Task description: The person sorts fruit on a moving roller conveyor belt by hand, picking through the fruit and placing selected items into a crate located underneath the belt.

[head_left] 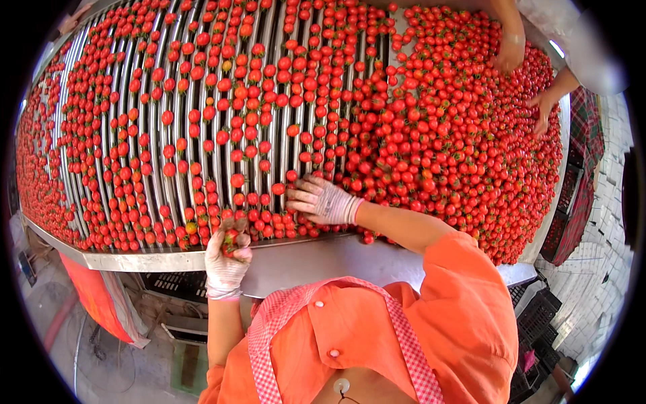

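Observation:
Small red tomatoes (437,135) cover a sorting machine of long metal rollers (222,168), lying in rows between the rollers and heaped thickly on the right. My left hand (226,259), in a white glove, is closed around a few red tomatoes (231,240) at the machine's near edge. My right hand (323,200), also gloved, lies flat with fingers spread on the tomatoes near the front of the rollers. I wear an orange shirt and a checked apron.
Across the heap at the upper right, another person's two hands (509,54) (542,108) reach into the tomatoes. A steel rim (141,259) runs along the near side. Dark plastic crates (538,316) stand at the right, and an orange cloth (91,296) hangs below left.

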### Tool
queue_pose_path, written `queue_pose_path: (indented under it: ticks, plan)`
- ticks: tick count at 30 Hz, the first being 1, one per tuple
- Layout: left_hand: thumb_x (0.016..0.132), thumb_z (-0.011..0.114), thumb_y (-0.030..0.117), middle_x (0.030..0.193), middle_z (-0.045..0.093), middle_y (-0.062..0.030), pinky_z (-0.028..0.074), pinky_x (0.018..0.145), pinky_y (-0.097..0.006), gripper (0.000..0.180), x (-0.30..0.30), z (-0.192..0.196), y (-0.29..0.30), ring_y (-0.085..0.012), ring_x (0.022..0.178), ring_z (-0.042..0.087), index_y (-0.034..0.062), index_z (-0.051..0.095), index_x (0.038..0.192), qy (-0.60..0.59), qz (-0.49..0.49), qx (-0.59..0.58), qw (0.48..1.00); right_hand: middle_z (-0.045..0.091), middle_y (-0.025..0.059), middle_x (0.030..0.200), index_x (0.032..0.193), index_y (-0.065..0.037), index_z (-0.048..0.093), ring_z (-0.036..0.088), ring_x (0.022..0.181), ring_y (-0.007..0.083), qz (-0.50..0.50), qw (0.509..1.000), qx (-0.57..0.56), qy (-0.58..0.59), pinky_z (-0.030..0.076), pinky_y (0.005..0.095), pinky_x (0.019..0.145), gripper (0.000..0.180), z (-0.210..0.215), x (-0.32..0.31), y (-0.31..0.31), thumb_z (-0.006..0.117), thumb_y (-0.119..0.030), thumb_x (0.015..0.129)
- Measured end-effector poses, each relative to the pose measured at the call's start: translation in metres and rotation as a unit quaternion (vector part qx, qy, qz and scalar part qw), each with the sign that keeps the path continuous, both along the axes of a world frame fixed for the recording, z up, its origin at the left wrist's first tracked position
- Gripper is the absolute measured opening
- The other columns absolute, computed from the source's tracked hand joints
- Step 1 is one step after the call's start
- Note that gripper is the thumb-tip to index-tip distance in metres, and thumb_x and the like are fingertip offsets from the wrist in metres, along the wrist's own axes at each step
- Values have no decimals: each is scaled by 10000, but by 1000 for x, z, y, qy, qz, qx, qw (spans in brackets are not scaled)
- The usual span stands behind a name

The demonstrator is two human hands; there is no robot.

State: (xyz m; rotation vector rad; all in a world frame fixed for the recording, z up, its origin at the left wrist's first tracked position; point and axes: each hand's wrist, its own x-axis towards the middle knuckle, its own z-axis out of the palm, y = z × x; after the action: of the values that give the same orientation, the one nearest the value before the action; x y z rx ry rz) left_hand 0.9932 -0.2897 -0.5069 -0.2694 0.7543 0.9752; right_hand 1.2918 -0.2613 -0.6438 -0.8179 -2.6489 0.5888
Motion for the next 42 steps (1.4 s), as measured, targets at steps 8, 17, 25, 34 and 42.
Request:
queue_pose_path:
  ticks: [8, 17, 25, 34, 42]
  plan:
    - [989, 631, 241, 1246, 581, -113, 451, 617, -235, 302, -35, 31, -49, -189, 897, 575, 85, 635, 1248, 44, -25, 6, 999, 455, 136, 1430, 1399, -104, 481, 438, 1362, 334, -122, 988, 51, -77, 340, 497, 1149, 697, -11, 61, 100, 681, -432, 818]
    - [974, 654, 302, 1203, 573, -98, 443, 518, -243, 279, -42, 12, -72, -196, 831, 567, 123, 631, 1187, -19, 29, 97, 995, 430, 124, 1536, 1492, -150, 406, 423, 1410, 299, -165, 929, 152, -295, 349, 453, 1182, 591, 10, 130, 253, 495, -424, 977]
    - [982, 646, 291, 1149, 548, -63, 404, 476, -202, 300, -36, 2, -71, -142, 750, 454, 120, 629, 1228, -38, 16, 130, 991, 323, 180, 1596, 1551, -172, 344, 326, 1457, 369, -462, 863, 67, -194, 278, 497, 1182, 675, -56, 193, 231, 440, -539, 992]
    - [972, 658, 291, 1232, 587, -111, 440, 522, -242, 319, -26, -5, -70, -206, 883, 553, 123, 654, 1242, -103, 12, 144, 984, 378, 194, 1525, 1445, -72, 443, 308, 1422, 430, -389, 914, -5, -116, 248, 581, 1174, 688, -20, 91, -30, 686, -369, 873]
    - [990, 646, 253, 1296, 598, -135, 470, 558, -249, 298, -15, -9, -68, -232, 967, 604, 96, 651, 1243, -136, 12, 177, 975, 269, 241, 1566, 1480, -162, 428, 275, 1433, 445, -370, 912, -137, -113, 187, 617, 1186, 808, 0, 70, -142, 739, -425, 782]
